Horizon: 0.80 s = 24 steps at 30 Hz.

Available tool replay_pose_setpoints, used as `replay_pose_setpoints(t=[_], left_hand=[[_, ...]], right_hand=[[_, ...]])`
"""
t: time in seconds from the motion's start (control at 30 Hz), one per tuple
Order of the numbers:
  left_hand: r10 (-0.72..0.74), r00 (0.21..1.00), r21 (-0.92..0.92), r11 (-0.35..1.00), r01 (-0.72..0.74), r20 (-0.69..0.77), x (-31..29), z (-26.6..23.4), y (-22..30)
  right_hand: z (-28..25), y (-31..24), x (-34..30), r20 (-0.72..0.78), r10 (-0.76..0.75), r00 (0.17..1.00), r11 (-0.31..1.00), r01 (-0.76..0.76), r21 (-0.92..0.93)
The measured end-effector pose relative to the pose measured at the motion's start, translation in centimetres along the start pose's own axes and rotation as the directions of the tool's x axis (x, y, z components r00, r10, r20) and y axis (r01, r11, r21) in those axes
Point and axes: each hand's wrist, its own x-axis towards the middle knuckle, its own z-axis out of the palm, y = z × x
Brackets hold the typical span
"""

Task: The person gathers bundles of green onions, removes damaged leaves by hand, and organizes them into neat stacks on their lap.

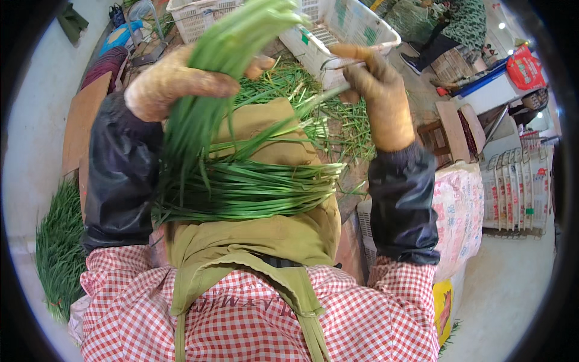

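Note:
My left hand (172, 87), in a stained tan glove, is closed round a thick bunch of green onions (223, 51). Their pale ends point up and away, and the green leaves hang down toward my lap. On the right, my gloved right hand (383, 99) pinches the pale end of a single green onion stalk (319, 99), its leaves trailing down to the left. Across my lap, on an olive apron (253, 238), lies another bundle of green onions (253, 190), pale ends to the right. Dark sleeve covers reach both wrists.
Green trimmings (353, 127) litter the floor ahead, beside a white plastic crate (338, 33). More long greens (60, 241) lie at my left. To the right are a wooden stool (449, 130), a printed white sack (458, 223) and stacked white baskets (518, 190). Another person (464, 27) is farther back.

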Motion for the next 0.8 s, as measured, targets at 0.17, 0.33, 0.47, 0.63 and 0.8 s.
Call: replay_pose_setpoints(t=[0.17, 0.33, 0.47, 0.63, 0.8], left_hand=[[-0.224, 0.93, -0.01, 0.971, 0.237, 0.292, 2.3, 1.6, -3.0], [-0.151, 0.988, -0.15, 0.976, 0.156, 0.041, 0.0, -2.1, -1.9], [-0.097, 0.986, -0.204, 0.971, 0.123, 0.134, 0.5, -4.0, -0.4], [-0.267, 0.953, -0.143, 0.947, 0.287, 0.145, 0.2, -2.3, -2.5], [-0.317, 0.938, -0.185, 0.922, 0.34, 0.141, 1.8, -2.0, -4.9]], right_hand=[[1.5, 1.1, 2.7, 0.145, -0.097, 0.985, 0.984, 0.073, 0.161], [-3.0, 6.6, -4.6, 0.27, 0.247, 0.931, 0.887, -0.105, -0.449], [-2.8, 8.7, -7.8, 0.432, 0.334, 0.838, 0.414, 0.281, -0.866], [-2.4, 4.0, -3.7, 0.366, -0.227, 0.903, 0.511, 0.43, -0.744], [-3.4, 8.4, -3.8, -0.037, -0.009, 0.999, 0.828, -0.014, -0.561]])
